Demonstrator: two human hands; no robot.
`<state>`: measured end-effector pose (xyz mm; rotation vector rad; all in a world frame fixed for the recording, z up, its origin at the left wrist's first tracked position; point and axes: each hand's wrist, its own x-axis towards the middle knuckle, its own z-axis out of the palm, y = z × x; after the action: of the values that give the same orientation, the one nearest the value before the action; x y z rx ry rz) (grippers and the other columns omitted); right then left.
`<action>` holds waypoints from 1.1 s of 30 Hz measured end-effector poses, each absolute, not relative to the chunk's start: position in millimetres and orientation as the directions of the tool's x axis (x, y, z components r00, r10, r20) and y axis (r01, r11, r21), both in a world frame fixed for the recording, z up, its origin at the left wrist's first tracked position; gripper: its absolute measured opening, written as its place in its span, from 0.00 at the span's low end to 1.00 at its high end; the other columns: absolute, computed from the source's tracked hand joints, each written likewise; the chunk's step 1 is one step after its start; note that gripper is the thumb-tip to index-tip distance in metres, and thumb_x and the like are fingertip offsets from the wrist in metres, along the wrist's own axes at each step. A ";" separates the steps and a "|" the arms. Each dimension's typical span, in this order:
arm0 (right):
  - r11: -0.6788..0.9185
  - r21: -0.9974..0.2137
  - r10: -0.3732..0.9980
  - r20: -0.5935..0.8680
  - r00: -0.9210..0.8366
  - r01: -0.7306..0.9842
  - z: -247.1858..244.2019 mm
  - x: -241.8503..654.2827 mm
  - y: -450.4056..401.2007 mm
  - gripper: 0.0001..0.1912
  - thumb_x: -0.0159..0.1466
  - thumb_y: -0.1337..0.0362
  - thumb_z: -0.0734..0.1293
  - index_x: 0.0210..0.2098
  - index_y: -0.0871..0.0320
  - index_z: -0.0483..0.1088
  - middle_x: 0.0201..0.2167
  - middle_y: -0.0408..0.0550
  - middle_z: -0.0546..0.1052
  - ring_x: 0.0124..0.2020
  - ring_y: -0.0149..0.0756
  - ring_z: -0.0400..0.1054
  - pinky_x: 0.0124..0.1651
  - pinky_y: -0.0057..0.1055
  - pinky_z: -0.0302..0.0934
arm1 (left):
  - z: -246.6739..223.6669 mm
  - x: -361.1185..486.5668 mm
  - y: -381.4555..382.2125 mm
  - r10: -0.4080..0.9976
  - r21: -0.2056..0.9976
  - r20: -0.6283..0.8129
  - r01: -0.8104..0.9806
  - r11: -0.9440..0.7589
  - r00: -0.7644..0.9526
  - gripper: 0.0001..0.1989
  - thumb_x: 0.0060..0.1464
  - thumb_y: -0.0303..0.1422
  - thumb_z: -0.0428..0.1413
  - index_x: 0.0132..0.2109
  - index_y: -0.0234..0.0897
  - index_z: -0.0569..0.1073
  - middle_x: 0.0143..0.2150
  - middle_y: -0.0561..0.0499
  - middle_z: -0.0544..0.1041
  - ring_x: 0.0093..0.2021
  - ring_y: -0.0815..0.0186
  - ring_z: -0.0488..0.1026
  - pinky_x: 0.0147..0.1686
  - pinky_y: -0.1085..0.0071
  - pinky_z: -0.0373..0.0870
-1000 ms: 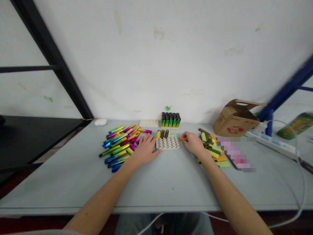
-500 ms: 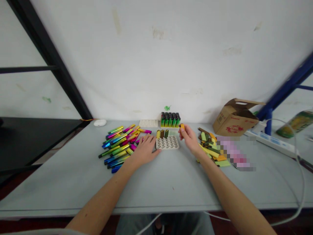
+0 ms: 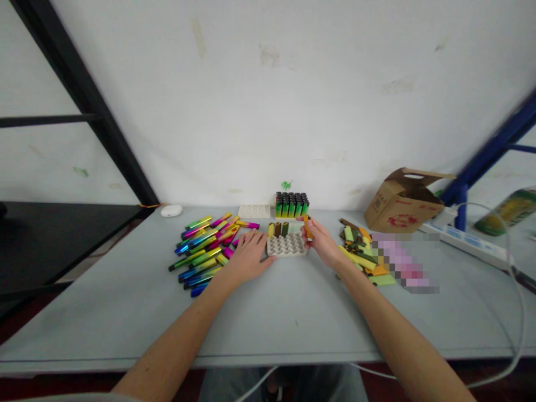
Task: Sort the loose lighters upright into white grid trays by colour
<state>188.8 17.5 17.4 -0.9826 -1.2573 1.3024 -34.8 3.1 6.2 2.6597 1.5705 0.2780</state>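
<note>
My right hand grips an upright orange lighter just off the right end of a white tray with holes. Three lighters, yellow, brown and dark green, stand in the tray's back row from its left end. Fingers stretched out, my left hand lies flat beside the tray, its thumb by the front left corner. Under and left of it spreads a pile of shiny multicoloured lighters. Yellow, green and brown lighters lie heaped by my right wrist.
Behind the tray stands a block of green-yellow lighters next to another white tray. A white case sits back left. To the right are an open cardboard box, a power strip and a white cable.
My right hand has tipped the orange lighter more upright and moved it slightly toward the tray's right end. The left hand has stayed in place.
</note>
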 end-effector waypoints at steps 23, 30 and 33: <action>-0.324 -0.748 0.912 -0.086 -0.400 -0.579 31.2 181.9 8.8 0.13 0.60 0.57 0.57 0.22 0.57 0.59 0.16 0.36 0.50 0.16 0.25 0.39 0.15 0.19 0.40 | 7.6 -34.1 2.8 0.870 0.116 0.136 0.865 -0.489 0.474 0.27 0.61 0.45 0.47 0.60 0.32 0.62 0.63 0.37 0.64 0.66 0.49 0.54 0.64 0.51 0.51; -0.314 -0.729 0.914 -0.060 -0.400 -0.608 28.2 185.4 10.8 0.10 0.56 0.60 0.58 0.21 0.58 0.60 0.17 0.37 0.51 0.16 0.24 0.41 0.15 0.20 0.41 | 6.8 -34.3 2.9 0.868 0.123 0.143 0.862 -0.492 0.475 0.28 0.61 0.45 0.47 0.61 0.29 0.62 0.63 0.35 0.63 0.67 0.47 0.54 0.63 0.50 0.51; -0.337 -0.697 0.906 -0.057 -0.420 -0.633 28.1 187.8 11.3 0.10 0.56 0.60 0.58 0.22 0.58 0.60 0.17 0.36 0.51 0.16 0.25 0.42 0.16 0.20 0.41 | 4.4 -35.0 4.0 0.869 0.126 0.144 0.862 -0.491 0.474 0.29 0.60 0.46 0.47 0.61 0.31 0.62 0.63 0.36 0.63 0.67 0.48 0.53 0.64 0.51 0.51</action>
<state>187.8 11.3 28.1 -0.5459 -0.7368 1.9103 -35.0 4.0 4.4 2.6656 1.5661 0.2940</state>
